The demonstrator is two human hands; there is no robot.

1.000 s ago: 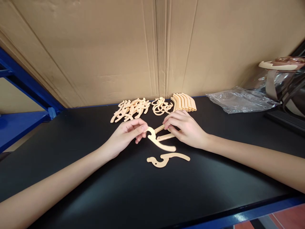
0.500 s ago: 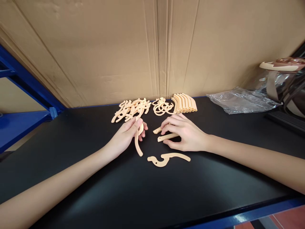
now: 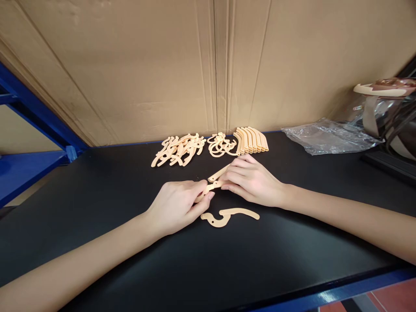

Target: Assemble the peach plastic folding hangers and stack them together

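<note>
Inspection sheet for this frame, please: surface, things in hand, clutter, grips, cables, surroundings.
Surface: black tabletop, blue front edge.
Things in hand: pale wooden parts held between both hands; curved piece lying flat nearer the person.
Clutter: loose piles of wooden pieces and a stacked row of slats at the back; clear plastic bag at right.
Grips: left hand and right hand both closed on the parts.
Cables: nothing seen.
Surroundings: cardboard wall; blue rack at left.

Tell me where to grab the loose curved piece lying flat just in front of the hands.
Take the curved piece at its broad hooked end by the small hole. Come from straight above, pinching across its edges: it lies flat on the table, and the thin arm tapering rightward would likely slip or flex.
</note>
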